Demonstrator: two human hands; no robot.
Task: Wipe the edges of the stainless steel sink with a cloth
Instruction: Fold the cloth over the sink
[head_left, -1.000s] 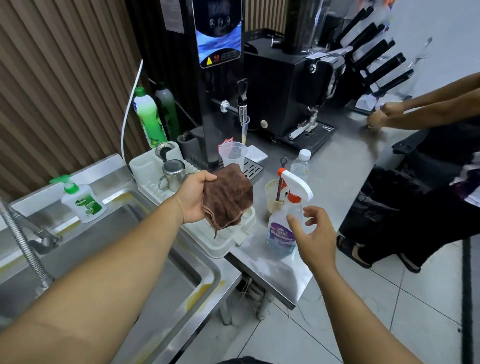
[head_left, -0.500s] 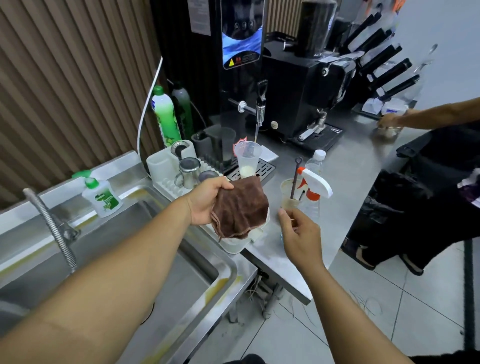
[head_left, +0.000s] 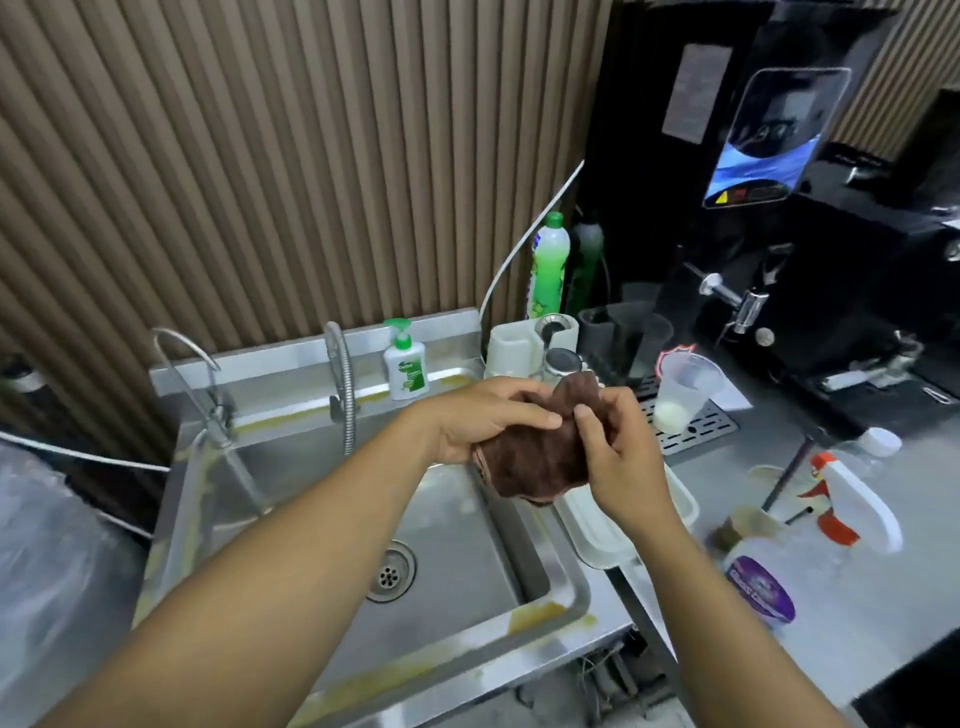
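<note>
Gripping brown terry cloth (head_left: 540, 457) with left hand (head_left: 488, 415) and right hand (head_left: 618, 447); stained stainless steel sink (head_left: 566, 582) rim directly below, lower centre.

A wall of brown vertical slats (head_left: 270, 156) fills the back of the scene, running from the left edge across to a tall black water dispenser (head_left: 753, 171) with a glossy blue-lit panel. Right of it stands a black machine (head_left: 883, 270), its chrome tap (head_left: 737, 301) above a slotted drip tray (head_left: 691, 431). These sit on a stainless steel bench (head_left: 883, 613) that extends to the right, dull grey and lightly reflective. A white hose (head_left: 524, 244) curves up the slats. At the far left, a clear plastic bag (head_left: 57, 561) shows, blurred. Light is soft and even, without hard shadows.
</note>
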